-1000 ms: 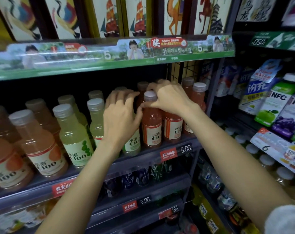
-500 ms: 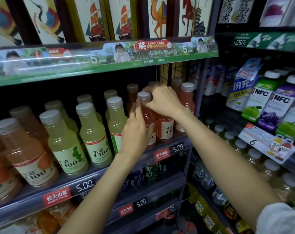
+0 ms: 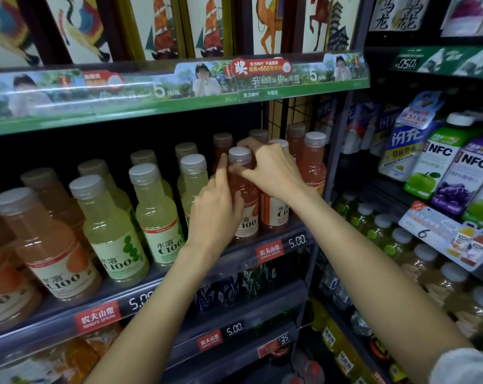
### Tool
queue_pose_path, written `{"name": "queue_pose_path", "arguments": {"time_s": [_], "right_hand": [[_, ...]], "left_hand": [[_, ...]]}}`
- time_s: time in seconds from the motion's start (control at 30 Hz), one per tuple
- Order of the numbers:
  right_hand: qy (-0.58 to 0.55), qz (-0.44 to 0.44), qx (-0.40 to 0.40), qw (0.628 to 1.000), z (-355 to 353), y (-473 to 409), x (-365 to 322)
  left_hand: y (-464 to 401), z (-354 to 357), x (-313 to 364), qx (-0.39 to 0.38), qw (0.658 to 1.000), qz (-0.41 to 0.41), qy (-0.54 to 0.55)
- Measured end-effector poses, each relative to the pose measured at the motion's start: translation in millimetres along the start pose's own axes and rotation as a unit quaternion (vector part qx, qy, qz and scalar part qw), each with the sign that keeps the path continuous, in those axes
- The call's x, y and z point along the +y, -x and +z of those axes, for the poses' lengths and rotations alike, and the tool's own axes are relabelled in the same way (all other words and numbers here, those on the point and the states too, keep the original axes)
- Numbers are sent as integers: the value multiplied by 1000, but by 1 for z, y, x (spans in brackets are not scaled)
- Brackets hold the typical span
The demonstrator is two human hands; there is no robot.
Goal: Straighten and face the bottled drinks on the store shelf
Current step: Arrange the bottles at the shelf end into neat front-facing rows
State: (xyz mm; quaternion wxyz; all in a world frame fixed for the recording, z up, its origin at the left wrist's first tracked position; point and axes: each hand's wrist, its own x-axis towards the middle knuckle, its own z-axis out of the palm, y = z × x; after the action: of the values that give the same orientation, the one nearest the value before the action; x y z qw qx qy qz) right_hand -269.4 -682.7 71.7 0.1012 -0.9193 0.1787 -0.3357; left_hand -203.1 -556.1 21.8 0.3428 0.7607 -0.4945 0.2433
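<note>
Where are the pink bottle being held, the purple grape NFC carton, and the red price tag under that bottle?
pink bottle (image 3: 245, 187): head view, upper body.
purple grape NFC carton (image 3: 461, 173): head view, front face.
red price tag (image 3: 270, 251): head view, centre of label.

Framed pictures (image 3: 162, 26) of sailing ships, birds and a camel line the top. A green promotional strip (image 3: 179, 90) runs beneath them. Red brand tags (image 3: 97, 318) and digital price tags (image 3: 297, 241) reading 5.00 sit on the shelf edges. NFC juice cartons (image 3: 439, 159) stand at right.
</note>
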Motion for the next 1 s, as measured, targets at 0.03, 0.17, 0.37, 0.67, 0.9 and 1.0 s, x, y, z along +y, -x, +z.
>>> {"name": "queue_pose_path", "arguments": {"time_s": [0.03, 0.17, 0.37, 0.67, 0.9, 1.0], "right_hand": [[4, 1, 4, 1000, 1, 1, 0], [-24, 17, 47, 998, -3, 17, 2], [-180, 43, 159, 970, 0, 74, 16], [-188, 54, 173, 965, -7, 95, 16], [-198, 56, 157, 966, -6, 94, 17], [-198, 53, 157, 966, -6, 93, 18]], "left_hand": [[-1, -4, -2, 19, 1000, 2, 9], [-4, -18, -3, 96, 992, 33, 75], [-56, -6, 10, 29, 994, 58, -83], [-98, 15, 16, -237, 929, -50, -279], [-100, 8, 15, -213, 933, -18, -289], [-103, 1, 12, -210, 937, 8, -278]]}}
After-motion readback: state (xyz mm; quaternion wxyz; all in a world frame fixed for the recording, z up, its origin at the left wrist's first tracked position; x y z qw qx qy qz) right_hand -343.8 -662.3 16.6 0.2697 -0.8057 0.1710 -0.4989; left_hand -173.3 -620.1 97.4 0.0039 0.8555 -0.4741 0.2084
